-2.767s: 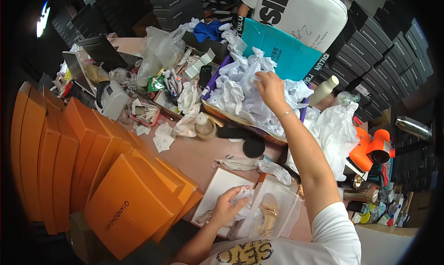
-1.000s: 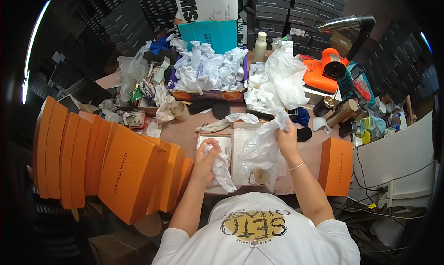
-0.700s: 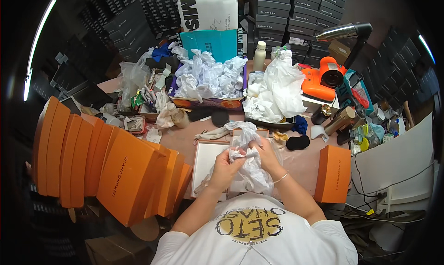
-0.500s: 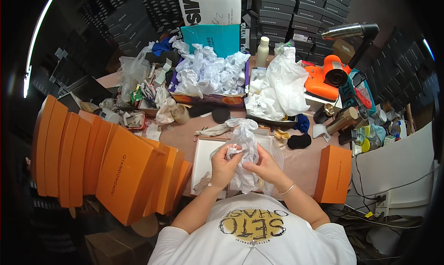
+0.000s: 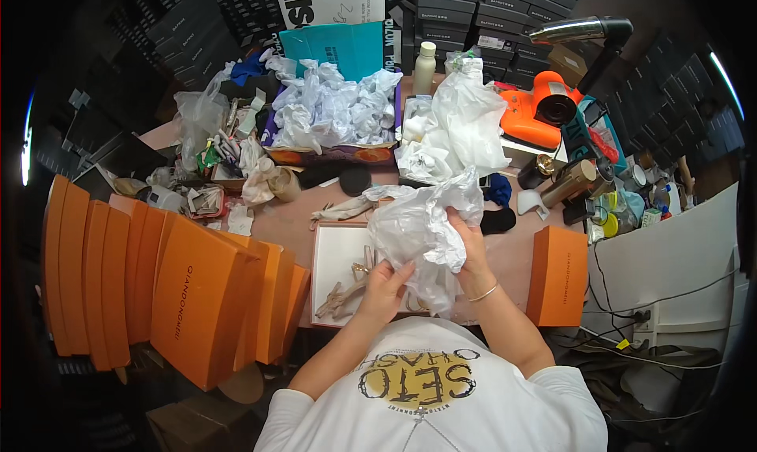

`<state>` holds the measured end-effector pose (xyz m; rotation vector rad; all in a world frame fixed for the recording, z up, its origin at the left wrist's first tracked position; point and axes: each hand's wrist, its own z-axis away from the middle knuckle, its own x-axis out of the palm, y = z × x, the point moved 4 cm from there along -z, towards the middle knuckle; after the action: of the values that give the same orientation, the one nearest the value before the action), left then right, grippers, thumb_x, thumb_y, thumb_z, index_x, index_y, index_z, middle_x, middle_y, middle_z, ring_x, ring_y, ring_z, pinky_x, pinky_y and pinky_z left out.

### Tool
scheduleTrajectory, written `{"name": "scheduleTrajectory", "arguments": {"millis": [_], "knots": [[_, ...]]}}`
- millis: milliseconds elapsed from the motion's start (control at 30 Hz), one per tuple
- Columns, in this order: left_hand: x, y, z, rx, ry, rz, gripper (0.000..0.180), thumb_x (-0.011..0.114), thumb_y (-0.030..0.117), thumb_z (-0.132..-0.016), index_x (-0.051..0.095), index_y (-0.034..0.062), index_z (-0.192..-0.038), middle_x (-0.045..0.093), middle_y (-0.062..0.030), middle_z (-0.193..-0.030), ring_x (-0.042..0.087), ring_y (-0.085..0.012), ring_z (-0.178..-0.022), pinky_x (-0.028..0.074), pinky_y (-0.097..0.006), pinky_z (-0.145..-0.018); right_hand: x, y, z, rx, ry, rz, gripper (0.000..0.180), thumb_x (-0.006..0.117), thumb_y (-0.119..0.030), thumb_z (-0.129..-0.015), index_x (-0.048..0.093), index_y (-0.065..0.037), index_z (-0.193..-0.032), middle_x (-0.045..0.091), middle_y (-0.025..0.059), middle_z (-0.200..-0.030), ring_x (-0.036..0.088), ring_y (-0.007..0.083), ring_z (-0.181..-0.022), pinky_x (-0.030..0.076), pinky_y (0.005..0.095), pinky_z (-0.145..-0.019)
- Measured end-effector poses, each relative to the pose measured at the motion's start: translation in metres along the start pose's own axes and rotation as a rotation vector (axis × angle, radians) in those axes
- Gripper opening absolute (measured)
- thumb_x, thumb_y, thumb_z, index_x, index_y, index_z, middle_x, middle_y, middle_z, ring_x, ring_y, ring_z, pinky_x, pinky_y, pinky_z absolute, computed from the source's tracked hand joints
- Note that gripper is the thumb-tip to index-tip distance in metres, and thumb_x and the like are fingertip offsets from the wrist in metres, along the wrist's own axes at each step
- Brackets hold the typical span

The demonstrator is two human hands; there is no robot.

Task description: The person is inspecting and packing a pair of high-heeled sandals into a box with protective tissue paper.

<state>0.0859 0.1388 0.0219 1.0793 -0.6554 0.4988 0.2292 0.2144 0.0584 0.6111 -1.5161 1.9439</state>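
An open shallow box (image 5: 318, 271) with a white inside and a pinkish rim lies in front of me. Strappy beige sandals (image 5: 344, 296) with a gold-coloured ornament rest in its left part. Crumpled white tissue paper (image 5: 453, 208) is gripped in my right hand (image 5: 473, 255), over the box's right side. Next to that paper, a thin translucent wrap (image 5: 394, 225) spreads out and hides part of the box. My left hand (image 5: 382, 290) is closed at the wrap's lower left edge, just above the sandals; its fingertips are partly hidden.
Several orange shoeboxes (image 5: 206, 302) stand at the left, another orange box (image 5: 558, 277) at the right. Behind are a carton of crumpled paper (image 5: 335, 105), white plastic bags (image 5: 465, 121), an orange heat-tool stand (image 5: 528, 119), a bottle (image 5: 424, 70) and a tumbler (image 5: 569, 182).
My hands have moved apart. The bunched paper has opened out into a wider spread, and my right hand has risen with it. More of the sandals shows. The whole view has shifted slightly.
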Motion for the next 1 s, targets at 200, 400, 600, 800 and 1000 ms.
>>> {"name": "scheduleTrajectory", "arguments": {"millis": [200,400,600,800,1000], "knots": [[-0.036,0.025,0.028,-0.048,-0.095,-0.694,0.019,0.062,0.006,-0.088,0.060,-0.0027,-0.105,0.061,-0.0025,-0.092,0.058,-0.0079,-0.081,0.048,-0.022,-0.071,-0.044,-0.037,-0.019,-0.304,0.014,0.161,0.016,0.055,-0.006,-0.091,0.060,-0.002,-0.107,0.065,0.0052,-0.093,0.064,0.0129,-0.077,0.053,0.0271,-0.065],[-0.054,0.035,0.013,0.087,-0.104,-0.578,0.114,0.086,0.041,-0.062,0.020,0.0020,-0.146,0.041,-0.0109,-0.137,0.041,-0.0228,-0.126,0.033,-0.037,-0.105,-0.022,-0.055,0.002,-0.297,-0.114,0.583,0.026,0.054,0.000,-0.085,0.058,-0.002,-0.111,0.062,0.0008,-0.094,0.053,0.0071,-0.083,0.044,0.0227,-0.075],[0.007,0.019,-0.048,0.073,-0.241,-0.568,0.076,0.081,0.026,-0.070,0.042,0.0027,-0.131,0.054,-0.0064,-0.119,0.053,-0.0177,-0.108,0.043,-0.032,-0.092,0.011,-0.043,0.025,-0.545,-0.215,0.932,0.035,0.064,0.000,-0.079,0.057,-0.001,-0.114,0.061,0.0111,-0.096,0.058,0.0231,-0.085,0.046,0.0314,-0.076],[0.012,0.010,-0.051,-0.002,0.085,-0.301,0.025,0.064,-0.003,-0.079,0.061,0.0005,-0.103,0.064,-0.0020,-0.096,0.059,-0.0098,-0.083,0.048,-0.024,-0.072,-0.018,-0.049,0.017,-0.582,-0.359,1.076,0.038,0.061,0.002,-0.077,0.059,-0.003,-0.115,0.060,0.0124,-0.098,0.059,0.0276,-0.093,0.047,0.0321,-0.078],[-0.026,0.054,-0.078,0.357,0.017,-0.900,0.018,0.063,-0.005,-0.071,0.066,-0.0003,-0.088,0.064,-0.0062,-0.084,0.061,-0.0168,-0.076,0.048,-0.027,-0.070,-0.038,-0.079,-0.004,-0.137,-0.755,0.999,0.044,0.063,-0.007,-0.080,0.055,-0.003,-0.123,0.057,0.0141,-0.120,0.054,0.0284,-0.112,0.042,0.0314,-0.092]]}}
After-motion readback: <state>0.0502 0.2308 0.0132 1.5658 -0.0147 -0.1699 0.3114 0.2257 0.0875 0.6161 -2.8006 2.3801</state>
